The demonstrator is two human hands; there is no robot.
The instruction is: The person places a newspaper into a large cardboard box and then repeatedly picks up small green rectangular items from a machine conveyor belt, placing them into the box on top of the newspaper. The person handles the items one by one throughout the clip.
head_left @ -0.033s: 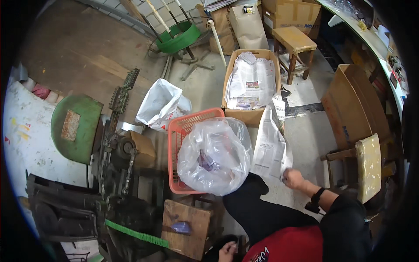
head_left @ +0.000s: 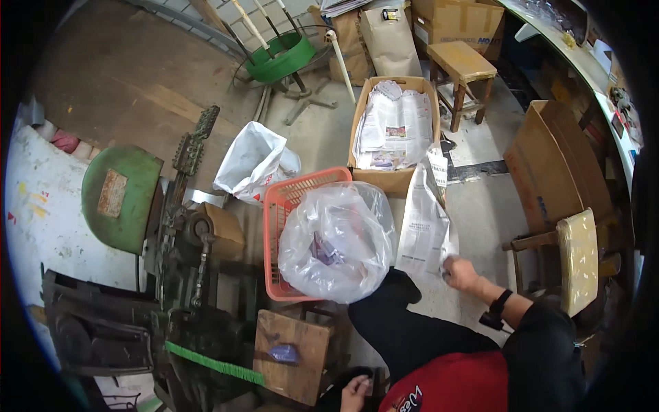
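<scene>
Gripping thin creased newspaper (head_left: 422, 242): right hand (head_left: 461, 272).

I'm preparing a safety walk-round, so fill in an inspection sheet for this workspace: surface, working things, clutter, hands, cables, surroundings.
Surface: grey floor; a square wooden top bears a small purple item.
Working things: newspaper sheet; clear plastic bag at an orange-pink basket, purple pieces showing within the bag.
Clutter: white bag; cardboard box filled with newspapers.
Hands: right hand grips the sheet's lower end; left hand is near the lower edge, its grip unclear.
Cables: thin dark line by the green ring, possibly a cable; cannot tell.
Surroundings: dark machinery at left; wooden stool beyond the box.
</scene>
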